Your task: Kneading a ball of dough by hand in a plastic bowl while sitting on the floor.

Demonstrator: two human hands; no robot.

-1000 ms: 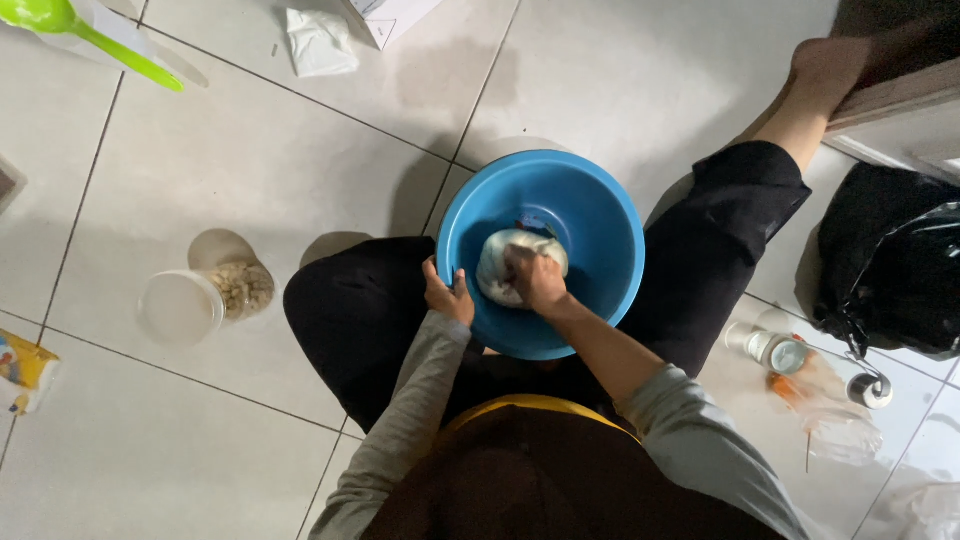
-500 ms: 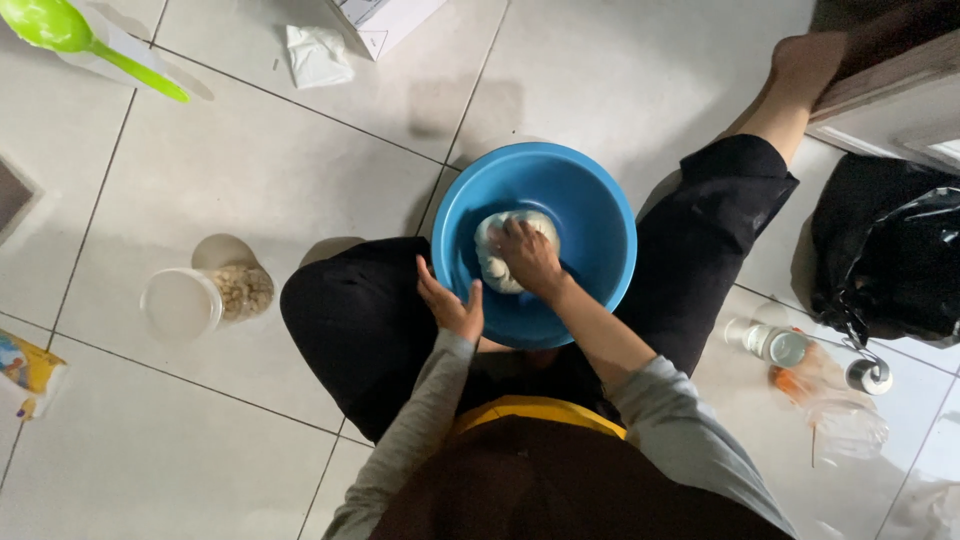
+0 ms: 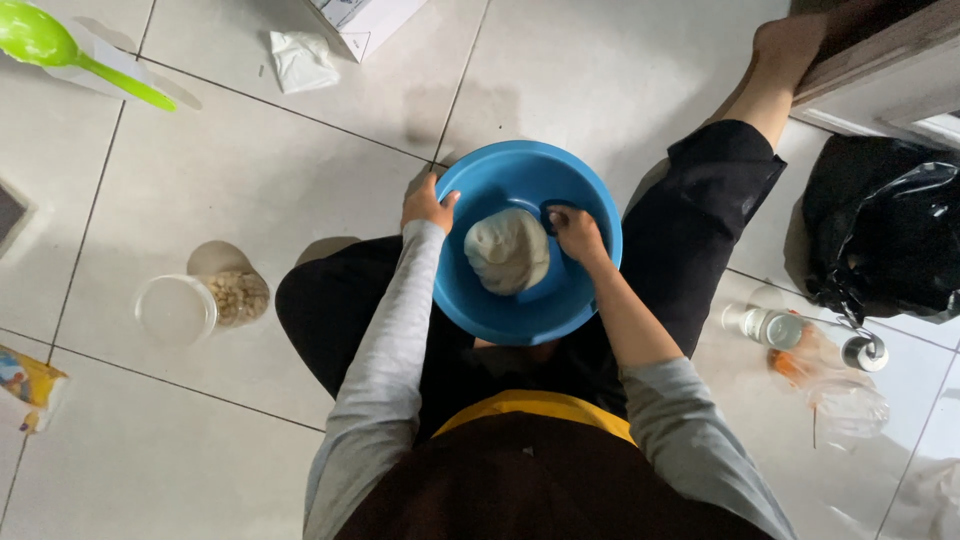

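The left hand (image 3: 428, 205) grips the blue bowl's (image 3: 500, 172) left rim; the right hand (image 3: 577, 232), fingers curled, rests inside just beside the dough ball (image 3: 507, 251), hands apart.

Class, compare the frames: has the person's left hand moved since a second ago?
Yes. The left hand has shifted from the near rim of the round blue plastic bowl to its far-left rim.

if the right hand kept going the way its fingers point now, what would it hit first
The right hand sits inside the blue bowl, fingers pointing toward the far wall. It would likely meet that inner wall first. The dough lies beside it to the left, off that line, though depth is hard to judge from above.
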